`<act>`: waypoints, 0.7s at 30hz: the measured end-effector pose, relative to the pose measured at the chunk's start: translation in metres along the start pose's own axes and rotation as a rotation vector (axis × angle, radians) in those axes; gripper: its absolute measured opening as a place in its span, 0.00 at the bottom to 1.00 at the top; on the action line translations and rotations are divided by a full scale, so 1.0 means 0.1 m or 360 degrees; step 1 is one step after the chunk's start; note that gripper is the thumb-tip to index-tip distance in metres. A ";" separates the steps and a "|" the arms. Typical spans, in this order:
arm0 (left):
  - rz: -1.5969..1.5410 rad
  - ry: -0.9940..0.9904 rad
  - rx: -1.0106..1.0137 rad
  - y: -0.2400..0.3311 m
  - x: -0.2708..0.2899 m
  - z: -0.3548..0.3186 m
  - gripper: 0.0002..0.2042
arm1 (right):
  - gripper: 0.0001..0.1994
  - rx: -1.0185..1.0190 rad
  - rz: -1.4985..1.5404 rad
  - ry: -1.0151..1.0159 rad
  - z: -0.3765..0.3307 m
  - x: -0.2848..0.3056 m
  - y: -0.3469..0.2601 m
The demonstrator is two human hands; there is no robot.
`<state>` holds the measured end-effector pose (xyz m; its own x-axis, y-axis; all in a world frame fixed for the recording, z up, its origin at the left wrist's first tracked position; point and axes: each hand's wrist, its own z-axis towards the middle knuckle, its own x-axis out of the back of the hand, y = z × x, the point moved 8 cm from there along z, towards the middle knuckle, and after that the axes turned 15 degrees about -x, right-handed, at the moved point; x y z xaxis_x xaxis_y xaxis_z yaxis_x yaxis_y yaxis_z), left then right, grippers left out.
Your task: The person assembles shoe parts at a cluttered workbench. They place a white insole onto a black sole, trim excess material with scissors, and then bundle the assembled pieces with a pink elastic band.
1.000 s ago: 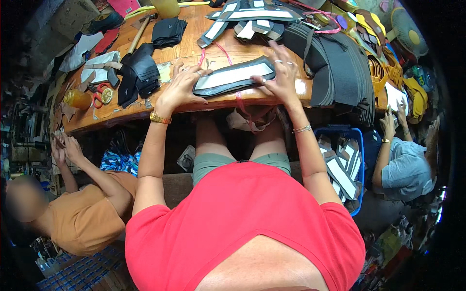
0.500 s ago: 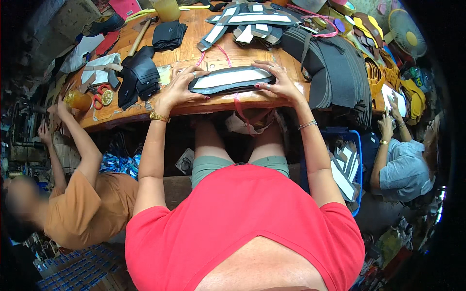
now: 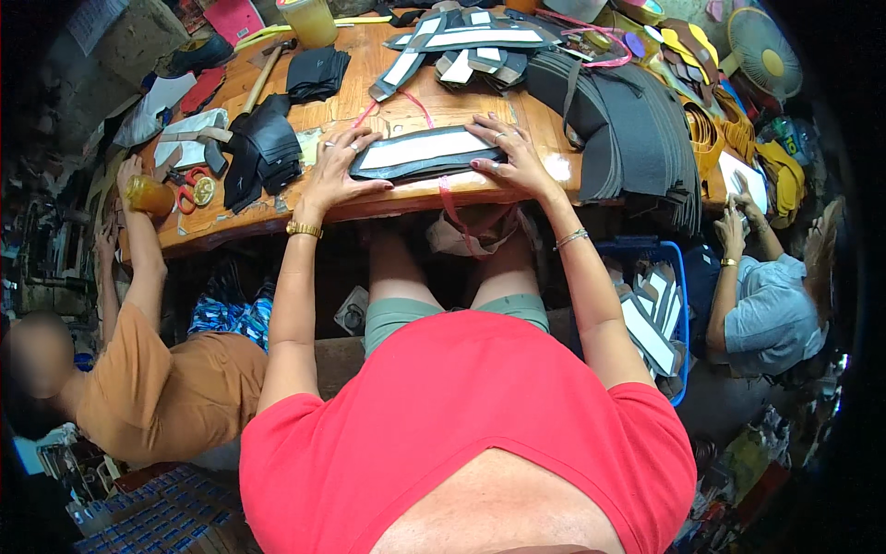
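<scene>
A small stack of dark grey strips (image 3: 420, 172), the top one with a white band along its middle, lies at the front edge of the wooden table (image 3: 369, 196). My left hand (image 3: 341, 175) grips its left end, thumb along the near side and fingers at the back. At the right end my right hand (image 3: 517, 162) grips it the same way. Pink string (image 3: 449, 201) runs under the stack, hanging over the table edge and showing again behind it. What lies beneath the top strip is mostly hidden.
Behind is a pile of white-banded strips (image 3: 480, 39); right, a row of grey pieces (image 3: 637, 138). Left are black pieces (image 3: 263, 152), red-handled scissors (image 3: 187, 196), a hammer (image 3: 265, 76) and a jar (image 3: 149, 196). A blue basket (image 3: 683, 305) and two co-workers flank me.
Both hands and the stack appear slightly further left, largely with a small shift of the view. My grip stays on both ends. The left co-worker's arm has reached further forward by the jar.
</scene>
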<state>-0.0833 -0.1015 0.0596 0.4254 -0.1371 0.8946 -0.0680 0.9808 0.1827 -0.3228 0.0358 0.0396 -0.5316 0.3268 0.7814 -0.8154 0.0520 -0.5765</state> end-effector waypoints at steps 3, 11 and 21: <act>0.0261 -0.0017 -0.0060 -0.10 0.16 -0.09 0.35 | 0.33 0.0018 0.0004 0.0023 0.00 0.00 0.01; 0.0596 -0.0202 0.0305 -0.82 0.36 0.00 0.20 | 0.33 -0.0023 -0.0108 0.0191 -0.04 0.07 -0.04; 0.0689 0.0053 0.0282 -1.03 0.44 0.38 0.15 | 0.17 -0.0197 0.0496 0.0993 -0.59 0.73 -0.24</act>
<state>-0.0923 -0.2136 0.0962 0.3525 0.2870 0.8907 -0.3973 0.9077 -0.1352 -0.3281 0.1145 0.0967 -0.4753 0.8218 0.3142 -0.5950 -0.0371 -0.8029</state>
